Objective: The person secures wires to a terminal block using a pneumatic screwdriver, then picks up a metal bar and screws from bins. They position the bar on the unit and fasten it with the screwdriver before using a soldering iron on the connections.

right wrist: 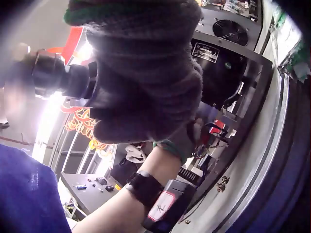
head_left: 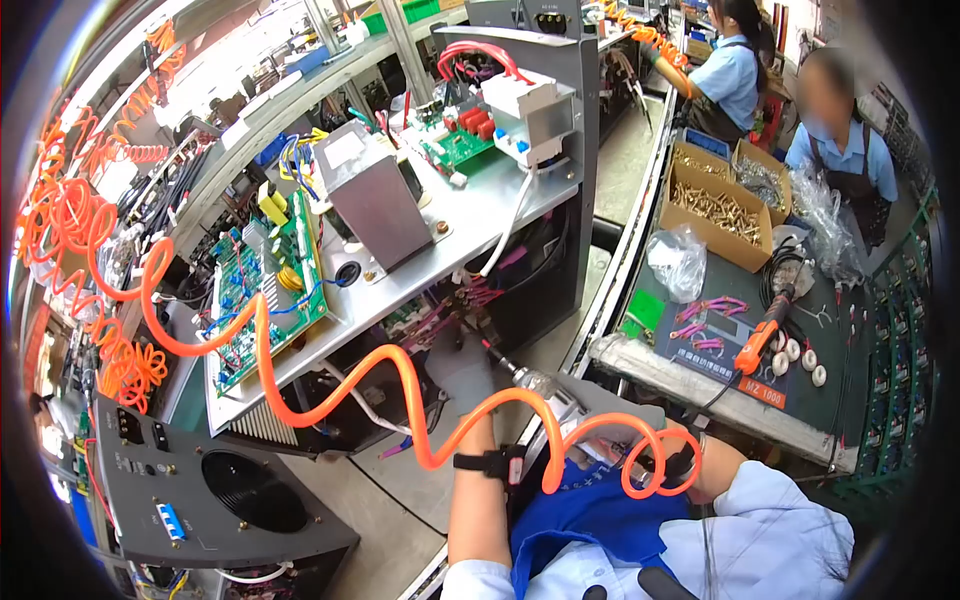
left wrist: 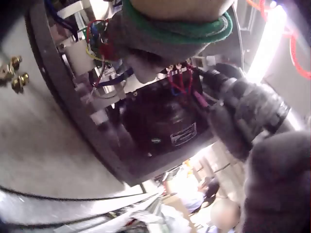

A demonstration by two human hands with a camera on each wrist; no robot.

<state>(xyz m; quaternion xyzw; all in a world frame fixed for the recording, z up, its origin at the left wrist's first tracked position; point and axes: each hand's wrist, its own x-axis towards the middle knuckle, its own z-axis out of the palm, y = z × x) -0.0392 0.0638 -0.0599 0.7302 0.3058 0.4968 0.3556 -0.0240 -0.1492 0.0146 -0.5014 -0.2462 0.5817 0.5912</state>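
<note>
In the head view the grey-gloved left hand (head_left: 462, 372) reaches into the open side of a dark equipment case (head_left: 545, 270). The left wrist view has that hand (left wrist: 158, 51) beside red wires (left wrist: 180, 80) on a terminal row; its fingertips are partly hidden, and whether it pinches anything cannot be told. A gloved right hand (head_left: 612, 402) grips a metal-bodied power driver (head_left: 540, 382), its tip pointing at the wiring. Seen from the right wrist, the right hand's fingers curl round the driver (right wrist: 58, 77), with the left hand (right wrist: 183, 145) beyond.
An orange coiled hose (head_left: 400, 370) crosses before both arms. Circuit boards (head_left: 270, 290) and a transformer block (head_left: 370, 195) sit on the case's upper plate. A second case (head_left: 220, 490) stands at lower left. Rightward, a bench holds a screw box (head_left: 715, 215) and an orange-handled tool (head_left: 765, 335); two people are behind.
</note>
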